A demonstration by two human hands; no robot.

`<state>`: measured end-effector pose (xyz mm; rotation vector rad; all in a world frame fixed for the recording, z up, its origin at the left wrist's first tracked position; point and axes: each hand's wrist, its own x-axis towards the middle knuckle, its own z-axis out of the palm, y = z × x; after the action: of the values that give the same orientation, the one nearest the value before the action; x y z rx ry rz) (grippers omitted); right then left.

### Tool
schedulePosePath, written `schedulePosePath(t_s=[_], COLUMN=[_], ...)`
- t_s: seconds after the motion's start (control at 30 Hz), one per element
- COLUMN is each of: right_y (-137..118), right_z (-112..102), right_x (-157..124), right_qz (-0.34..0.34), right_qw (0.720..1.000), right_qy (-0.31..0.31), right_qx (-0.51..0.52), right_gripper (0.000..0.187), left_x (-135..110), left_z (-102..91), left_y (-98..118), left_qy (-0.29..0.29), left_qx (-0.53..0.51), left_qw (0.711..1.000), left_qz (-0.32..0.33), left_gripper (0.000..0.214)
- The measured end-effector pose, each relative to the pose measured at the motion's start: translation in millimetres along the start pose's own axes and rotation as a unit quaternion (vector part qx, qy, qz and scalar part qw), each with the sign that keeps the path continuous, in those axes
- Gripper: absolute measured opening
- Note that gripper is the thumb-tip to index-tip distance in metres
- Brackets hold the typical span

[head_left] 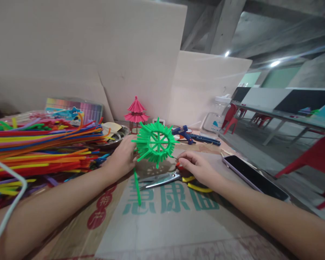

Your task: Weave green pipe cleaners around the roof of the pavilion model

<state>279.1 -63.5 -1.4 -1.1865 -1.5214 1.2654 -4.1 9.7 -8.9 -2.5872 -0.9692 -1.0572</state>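
A green pipe-cleaner roof (141, 144), round and spiky with a spoked opening in its middle, is held up above the cardboard. My left hand (124, 154) is closed at its left edge, fingertips partly hidden behind the spikes. Below that hand a straight green pipe cleaner (137, 187) slants down. My right hand (194, 164) pinches at the lower right of the green piece, where a thin dark tip shows; what it holds is too small to make out. Under the right hand lie scissors (162, 180) with yellow and black handles, blades pointing left.
Bundles of coloured pipe cleaners (40, 141) and a marker set (76, 110) crowd the left. Behind stand a pink pagoda-like model (136, 112), a metal bowl (116, 141), a blue glue gun (183, 133) and a clear bottle (216, 117). A phone (256, 177) lies right.
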Motion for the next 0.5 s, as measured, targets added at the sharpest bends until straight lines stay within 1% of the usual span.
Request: schedulePosePath(t_s=[0.07, 0.2, 0.23, 0.37, 0.5], right_y=[-0.4, -4.2, -4.8, -4.8, -4.0], right_z=[-0.5, -1.5, -1.5, -0.7, 0.2], right_x=[0.8, 0.9, 0.5, -1.1, -1.2], right_qz=[-0.011, -0.077, -0.08, -0.052, -0.043], right_qw=[1.0, 0.992, 0.992, 0.998, 0.999], right_qy=[0.008, 0.043, 0.04, 0.001, -0.002], right_qx=[-0.021, -0.092, -0.09, -0.034, -0.002], right_gripper=[0.038, 0.04, 0.04, 0.044, 0.048], left_x=[-0.4, -2.3, -2.7, -3.2, -2.6], left_z=[-0.7, -1.7, -1.6, 0.0, 0.6], left_y=[0.6, 0.9, 0.7, -0.9, -0.8], left_qy=[0.01, 0.001, -0.003, -0.004, 0.001], left_qx=[0.003, 0.009, 0.011, 0.01, 0.008], left_qw=[1.0, 1.0, 1.0, 1.0, 1.0], left_qz=[0.01, 0.013, 0.013, 0.006, 0.005], left_gripper=[0.033, 0.037, 0.038, 0.034, 0.032])
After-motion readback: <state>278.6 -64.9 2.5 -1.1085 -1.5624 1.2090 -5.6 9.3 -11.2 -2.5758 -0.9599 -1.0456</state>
